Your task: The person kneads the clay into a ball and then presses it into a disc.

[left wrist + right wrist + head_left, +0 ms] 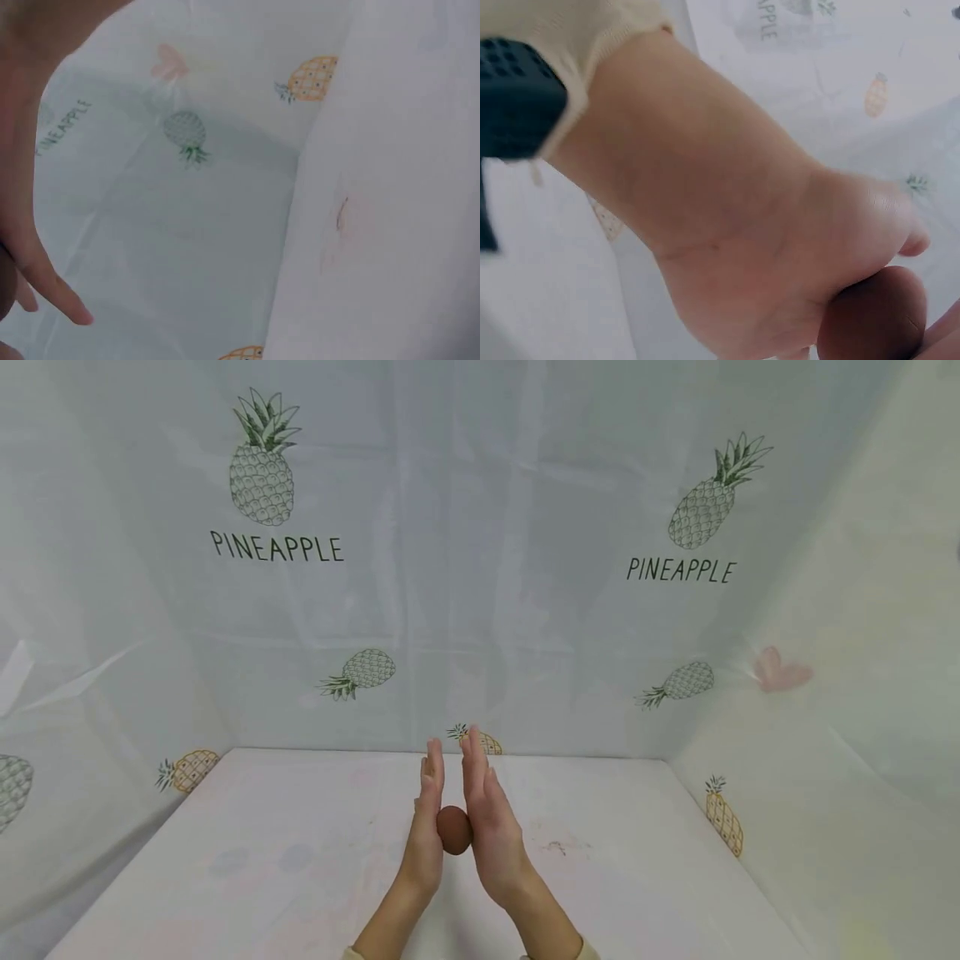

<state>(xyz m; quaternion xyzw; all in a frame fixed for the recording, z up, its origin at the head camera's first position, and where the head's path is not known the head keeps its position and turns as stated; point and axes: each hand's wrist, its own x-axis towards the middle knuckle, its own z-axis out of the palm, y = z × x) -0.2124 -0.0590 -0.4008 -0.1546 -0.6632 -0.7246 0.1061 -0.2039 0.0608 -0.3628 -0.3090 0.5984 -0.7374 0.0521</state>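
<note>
Between two upright, facing palms sits a smooth dark brown ball [454, 830], which looks like clay. My left hand [429, 827] presses it from the left with straight fingers pointing away from me. From the right, my right hand [491, 831] touches it with its palm, fingers likewise straight. In the right wrist view the ball [874, 315] lies against the palm of a hand [780, 270]. At the left edge of the left wrist view, only a dark sliver of the ball [6, 281] shows beside a hand [22, 210].
Below the hands lies a white tabletop [300, 893] with faint stains and a small brownish mark [557, 847] to the right. A pale pineapple-printed sheet [480, 568] hangs behind it and along both sides. A dark device [517, 97] sits on a cream sleeve [622, 30].
</note>
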